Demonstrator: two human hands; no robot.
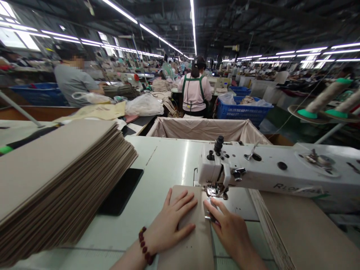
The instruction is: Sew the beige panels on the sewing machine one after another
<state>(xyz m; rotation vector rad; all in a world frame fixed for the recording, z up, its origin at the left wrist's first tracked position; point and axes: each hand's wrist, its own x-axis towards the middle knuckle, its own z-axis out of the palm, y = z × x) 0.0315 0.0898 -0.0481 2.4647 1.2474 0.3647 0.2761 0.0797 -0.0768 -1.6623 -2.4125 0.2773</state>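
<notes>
At the machine [264, 165], left hand [174, 217] spread, right hand [229, 225] gripping a tool [208, 218], I'm apparently aligning fabric [194, 245], next needing straight guidance.

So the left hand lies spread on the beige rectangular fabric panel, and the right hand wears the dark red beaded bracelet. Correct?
Not quite: the left hand wears the dark red beaded bracelet, not the right hand, as the head view shows. The left hand does lie spread on the beige rectangular fabric panel.
</notes>
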